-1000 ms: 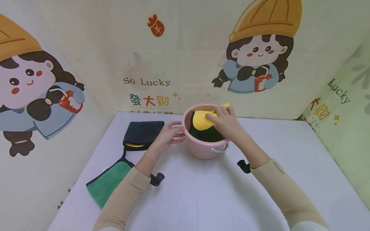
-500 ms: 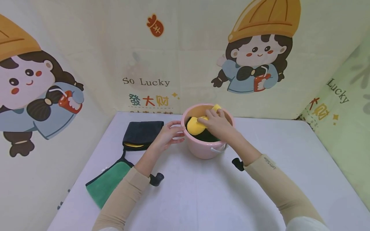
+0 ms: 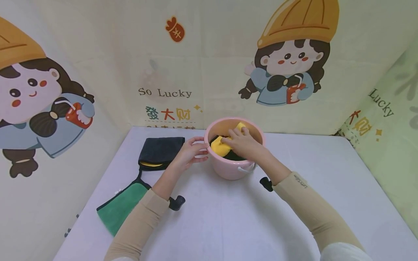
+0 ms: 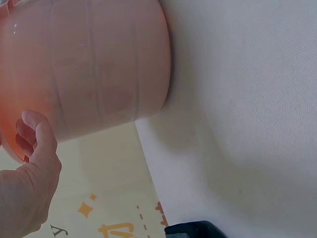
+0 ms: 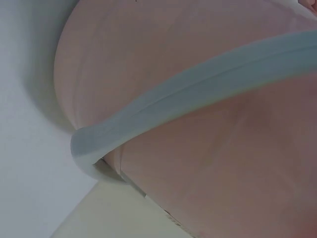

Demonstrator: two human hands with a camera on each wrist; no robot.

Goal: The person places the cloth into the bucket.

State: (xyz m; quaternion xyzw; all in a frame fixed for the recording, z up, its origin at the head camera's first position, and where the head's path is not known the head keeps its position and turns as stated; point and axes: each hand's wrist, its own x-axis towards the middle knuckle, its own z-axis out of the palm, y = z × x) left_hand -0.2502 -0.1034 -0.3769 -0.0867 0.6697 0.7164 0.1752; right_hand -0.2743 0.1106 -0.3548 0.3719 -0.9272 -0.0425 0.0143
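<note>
A pink bucket (image 3: pixel 228 169) stands on the table, its pale handle (image 5: pixel 193 89) hanging across the wall in the right wrist view. At the rim's left side my left hand (image 3: pixel 191 152) holds on, fingers bent at the edge in the left wrist view. My right hand (image 3: pixel 245 145) is inside the bucket mouth and grips a bunched yellow cloth (image 3: pixel 219 146). Dark cloth shows beneath and beside the yellow; whether it is the same piece I cannot tell. The right fingertips are partly hidden, and the right wrist view shows almost only the bucket wall.
Left of the bucket lies a folded dark cloth (image 3: pixel 161 150) with a yellow inner side. Nearer me is a green cloth (image 3: pixel 125 206) with black edging, partly behind my left forearm. A printed cloth backdrop (image 3: pixel 222 72) rises right behind the bucket.
My right hand has moved left and lower into the bucket, taking the yellow cloth down with it. The left hand and the bucket have stayed in place.
</note>
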